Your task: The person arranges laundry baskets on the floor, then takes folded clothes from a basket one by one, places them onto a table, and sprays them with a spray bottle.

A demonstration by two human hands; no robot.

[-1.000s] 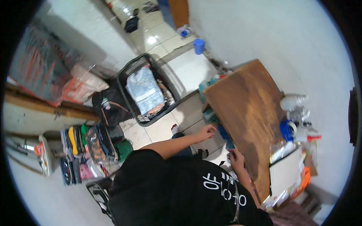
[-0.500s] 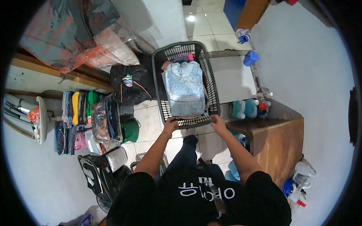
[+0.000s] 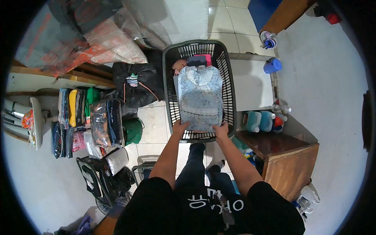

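Observation:
A dark green plastic laundry basket stands in front of me with folded clothes inside. On top lies a folded light blue, lace-trimmed blouse, its collar at the far end. My left hand is closed at the near left corner of the blouse, my right hand at the near right corner. Both hands are just inside the near rim. Beyond the collar, a pink cloth, a dark cloth and a brownish cloth show partly.
Bagged folded clothes are stacked at left, near a black bag and a green bucket. At right stand a wooden cabinet, bottles of blue liquid and a blue cup. Another basket sits lower left.
My hands have shifted from the basket's near rim onto the near corners of the blouse. The basket appears a little larger and farther right in view.

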